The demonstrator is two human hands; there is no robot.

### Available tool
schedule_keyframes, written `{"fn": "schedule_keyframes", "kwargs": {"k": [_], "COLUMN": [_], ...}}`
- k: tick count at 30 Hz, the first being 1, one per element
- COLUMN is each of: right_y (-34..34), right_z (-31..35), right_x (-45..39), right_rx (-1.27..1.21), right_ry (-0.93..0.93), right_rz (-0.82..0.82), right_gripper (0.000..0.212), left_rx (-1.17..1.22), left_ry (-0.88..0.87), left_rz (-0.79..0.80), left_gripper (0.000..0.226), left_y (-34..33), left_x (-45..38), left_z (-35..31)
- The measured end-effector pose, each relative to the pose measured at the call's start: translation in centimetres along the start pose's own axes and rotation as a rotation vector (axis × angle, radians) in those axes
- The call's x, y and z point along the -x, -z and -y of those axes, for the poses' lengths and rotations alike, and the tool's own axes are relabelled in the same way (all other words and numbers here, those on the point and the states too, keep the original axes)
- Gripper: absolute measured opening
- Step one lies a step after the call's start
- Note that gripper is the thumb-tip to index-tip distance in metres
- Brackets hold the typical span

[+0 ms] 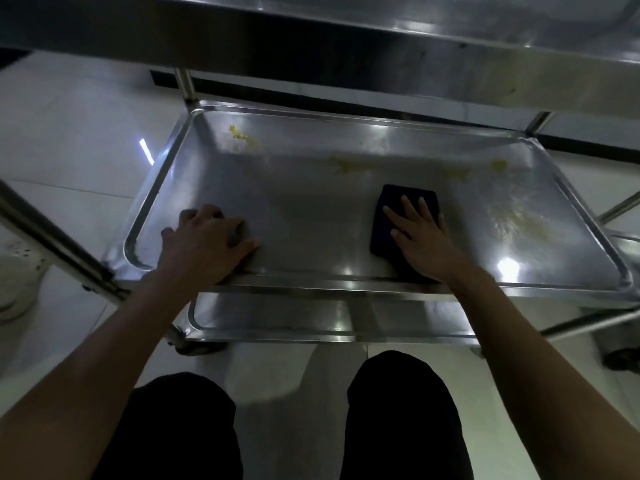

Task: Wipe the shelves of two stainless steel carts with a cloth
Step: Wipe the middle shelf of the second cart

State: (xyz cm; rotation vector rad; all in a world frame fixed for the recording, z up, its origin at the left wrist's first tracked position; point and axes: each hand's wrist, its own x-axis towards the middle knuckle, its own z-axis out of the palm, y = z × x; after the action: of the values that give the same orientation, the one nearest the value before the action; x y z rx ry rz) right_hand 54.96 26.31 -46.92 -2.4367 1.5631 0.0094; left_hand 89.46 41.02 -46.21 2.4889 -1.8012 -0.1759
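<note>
A stainless steel cart's middle shelf (311,216) lies in front of me, with yellow smears along its far side and at the right. My right hand (420,237) presses flat, fingers straight, on a dark folded cloth (391,206) near the shelf's front edge, right of centre. My left hand (204,237) rests on the shelf's front left part with its fingers curled under and nothing visibly in it. The cart's top shelf (381,39) hangs overhead at the frame's top. A lower shelf (277,320) shows beneath the front rim.
Cart posts stand at the back left (185,84) and near left (59,244). White floor tiles surround the cart. A cart wheel (620,358) sits at the right. My knees in dark trousers (401,410) are just in front of the lower shelf.
</note>
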Motion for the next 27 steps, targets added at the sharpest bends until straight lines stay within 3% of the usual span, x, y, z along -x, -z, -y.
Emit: {"fn": "schedule_keyframes", "kwargs": {"k": [9,21,27], "right_y": [-3.5,-4.6,-4.2], "right_z": [14.5,30.4,32.6], "right_x": [-8.3,-16.4,-16.4], "right_rx": [-0.059,-0.051,-0.059], "right_ry": [0.179,0.462,0.545], "right_rz": [0.039,0.242,0.293], "right_gripper": [0.051,0.054,0.054], "left_rx": [-0.027,0.11,0.117], "left_ry": [-0.004,0.018,0.005], "left_rz": [-0.019,-0.124,-0.136], "left_gripper": [0.062,0.061,0.064], "left_y": [-0.8,-1.6,-1.8], "left_x": [0.4,1.9,2.1], "left_z": [0.1,1.7,2.3]}}
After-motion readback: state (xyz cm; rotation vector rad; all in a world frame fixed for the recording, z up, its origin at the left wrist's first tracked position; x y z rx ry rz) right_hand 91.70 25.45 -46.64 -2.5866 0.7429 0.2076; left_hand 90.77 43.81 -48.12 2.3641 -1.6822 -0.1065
